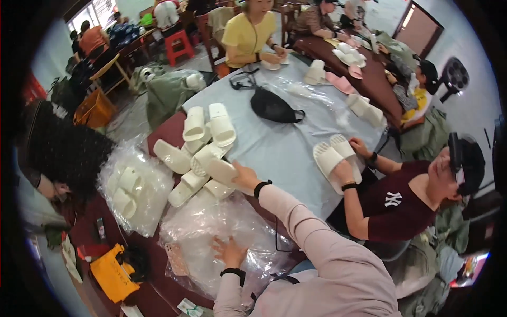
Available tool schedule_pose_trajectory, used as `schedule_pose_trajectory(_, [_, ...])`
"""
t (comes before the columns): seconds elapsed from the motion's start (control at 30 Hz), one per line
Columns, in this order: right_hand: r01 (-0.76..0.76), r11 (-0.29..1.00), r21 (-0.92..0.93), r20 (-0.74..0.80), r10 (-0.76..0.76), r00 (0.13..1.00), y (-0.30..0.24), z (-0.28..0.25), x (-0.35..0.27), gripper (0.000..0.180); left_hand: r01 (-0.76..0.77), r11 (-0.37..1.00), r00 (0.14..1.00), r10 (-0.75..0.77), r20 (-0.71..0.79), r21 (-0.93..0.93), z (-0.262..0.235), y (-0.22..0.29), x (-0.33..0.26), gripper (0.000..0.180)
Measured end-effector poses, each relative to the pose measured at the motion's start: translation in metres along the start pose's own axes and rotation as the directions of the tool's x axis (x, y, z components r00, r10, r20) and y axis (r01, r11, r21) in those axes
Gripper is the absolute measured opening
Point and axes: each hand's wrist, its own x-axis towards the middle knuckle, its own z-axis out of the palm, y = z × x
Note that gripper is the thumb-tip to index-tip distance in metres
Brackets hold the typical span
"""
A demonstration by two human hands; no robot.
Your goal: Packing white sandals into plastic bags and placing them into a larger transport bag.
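Observation:
My right hand (244, 178) is closed on the end of a cream slipper (219, 170), which lies over a loose heap of similar slippers. Within that heap, a white slipper (221, 127) stands out at the back and another slipper (171, 156) lies at the left side. My left hand (230, 253) rests with fingers spread on a pile of clear plastic bags (198, 224) at the near side of the table. A pinkish patterned flat object (176, 259) lies at the left of the bags.
Left of the heap, a clear bag (153, 203) holds white slippers. A black pouch (273, 105) and glasses (243, 80) lie on the pale table cover (253, 153). At the right, a co-worker in dark red (401, 203) handles a pair of slippers (332, 155). A yellow bag (115, 273) sits at lower left.

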Motion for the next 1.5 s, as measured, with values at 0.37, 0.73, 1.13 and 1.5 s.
schedule_pose_trajectory(0.37, [0.151,0.958,0.243,-0.124,-0.124,0.985,-0.044,-0.112,-0.139,0.060,-0.050,0.999,0.999,0.050,-0.013,0.012,0.015,-0.007,-0.004,0.102])
schedule_pose_trajectory(0.73, [0.303,0.941,0.154,-0.437,-0.210,0.875,-0.052,-0.167,-0.263,0.062,-0.176,0.983,0.966,0.161,-0.200,-0.058,0.005,-0.014,-0.008,0.101])
schedule_pose_trajectory(1.13, [0.418,0.899,-0.128,-0.239,-0.438,0.867,-0.100,-0.135,-0.331,0.060,-0.384,0.923,0.810,0.354,-0.467,0.034,0.027,-0.028,-0.042,0.066])
schedule_pose_trajectory(1.5, [0.747,0.564,-0.353,0.296,-0.690,0.661,-0.009,-0.007,-0.343,0.060,-0.588,0.800,0.643,0.551,-0.532,0.117,0.074,-0.083,-0.034,0.046])
